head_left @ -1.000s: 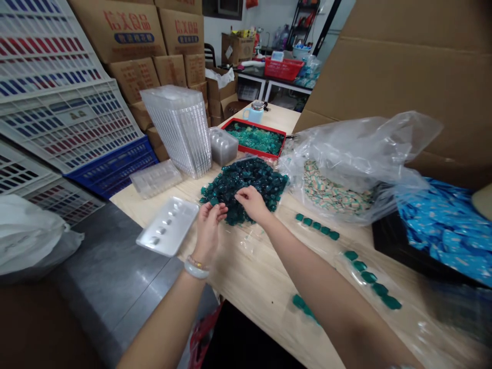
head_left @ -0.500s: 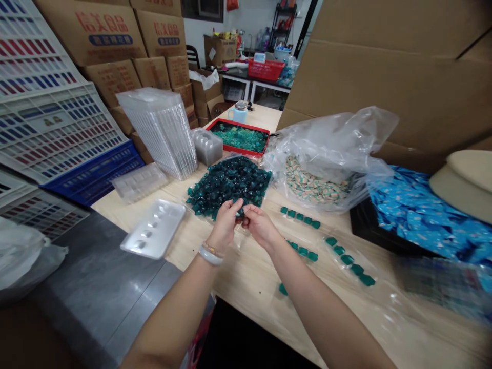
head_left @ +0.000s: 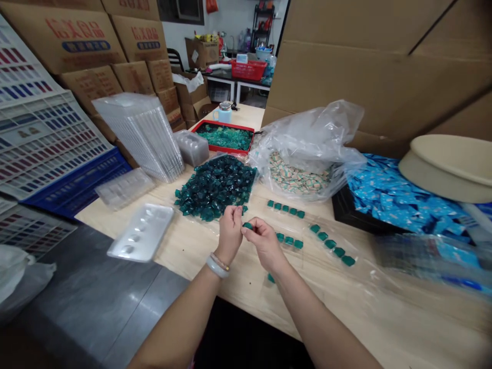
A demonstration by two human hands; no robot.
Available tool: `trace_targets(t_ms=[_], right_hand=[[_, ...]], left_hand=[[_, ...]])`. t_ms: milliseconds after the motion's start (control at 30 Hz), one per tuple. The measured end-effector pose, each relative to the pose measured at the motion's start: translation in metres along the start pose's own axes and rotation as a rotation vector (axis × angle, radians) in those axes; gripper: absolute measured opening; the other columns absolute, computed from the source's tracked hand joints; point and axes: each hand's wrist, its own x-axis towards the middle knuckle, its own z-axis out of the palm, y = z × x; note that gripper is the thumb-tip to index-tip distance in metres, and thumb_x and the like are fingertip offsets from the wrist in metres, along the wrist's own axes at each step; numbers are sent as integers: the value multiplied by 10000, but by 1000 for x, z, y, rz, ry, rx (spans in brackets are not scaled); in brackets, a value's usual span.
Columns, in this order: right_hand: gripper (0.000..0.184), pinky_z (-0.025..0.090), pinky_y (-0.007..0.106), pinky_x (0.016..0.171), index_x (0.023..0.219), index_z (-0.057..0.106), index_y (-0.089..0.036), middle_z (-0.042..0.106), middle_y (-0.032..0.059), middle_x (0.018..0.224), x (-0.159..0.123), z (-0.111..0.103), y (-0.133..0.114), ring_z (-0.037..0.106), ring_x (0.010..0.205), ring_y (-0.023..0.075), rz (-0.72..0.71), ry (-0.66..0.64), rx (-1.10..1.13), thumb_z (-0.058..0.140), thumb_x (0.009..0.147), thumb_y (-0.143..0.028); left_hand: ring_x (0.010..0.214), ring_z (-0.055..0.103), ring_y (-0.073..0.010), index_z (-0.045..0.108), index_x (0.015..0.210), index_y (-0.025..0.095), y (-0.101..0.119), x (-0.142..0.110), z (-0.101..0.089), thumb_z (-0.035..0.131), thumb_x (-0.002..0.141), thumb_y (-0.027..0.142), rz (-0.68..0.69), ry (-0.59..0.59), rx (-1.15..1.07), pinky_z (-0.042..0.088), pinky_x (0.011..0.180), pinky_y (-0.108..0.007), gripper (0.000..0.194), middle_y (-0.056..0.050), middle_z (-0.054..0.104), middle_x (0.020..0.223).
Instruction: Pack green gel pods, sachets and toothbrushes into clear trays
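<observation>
Just in front of a heap of dark green glossy pieces, my two hands meet over the table. My right hand pinches one green jelly-like piece between thumb and fingers. Touching or nearly touching it is my left hand, closed, with its thumb uppermost; what its fingers hold is hidden. Under and beside my right forearm, green pieces sit in rows in clear plastic trays: a back row, a partly covered row and a slanting row.
An upturned clear tray lies at the left edge, near a tall stack of clear trays. Behind the heap are a red-rimmed tray and a blue mug. At right stand a plastic bag of small packets and a black bin of blue packets.
My hands have drawn back slightly from the heap toward me, and the fingers have parted a little. A green piece now shows clearly in my right fingers. The view has turned right.
</observation>
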Motion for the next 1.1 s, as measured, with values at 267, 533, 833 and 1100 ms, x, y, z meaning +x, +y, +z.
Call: trace_targets(t_ms=[267, 533, 833, 1100], right_hand=[[208, 322, 266, 564, 600, 467, -191, 418, -30, 585, -46, -46, -53, 393, 554, 103, -23, -39, 144, 611, 647, -334], [227, 322, 214, 531, 640, 509, -165, 443, -45, 526, -73, -93, -20, 396, 502, 68, 272, 98, 175, 647, 638, -344], [261, 322, 220, 453, 644, 443, -179, 496, -48, 494, -98, -133, -15, 429, 414, 82, 212, 432, -120, 565, 633, -410], [137, 324, 224, 535, 586, 453, -168, 475, -20, 549, -112, -167, -12, 431, 536, 96, 278, -55, -744, 421, 715, -202]], left_hand=[[464, 413, -87, 423, 651, 183, -3, 24, -25, 437, 770, 467, -264, 165, -157, 343, 458, -202, 307, 46, 420, 538], [506, 499, -86, 397, 700, 177, 38, -53, 57, 537, 688, 489, -692, -374, -600, 463, 508, -232, 342, 66, 408, 551], [366, 419, -62, 401, 692, 176, 45, -87, 110, 492, 735, 405, -626, -589, -411, 376, 374, -185, 250, 73, 387, 508], [471, 451, -96, 493, 734, 157, 19, -22, 58, 486, 729, 402, -107, -334, 137, 378, 472, -216, 246, 28, 472, 572]])
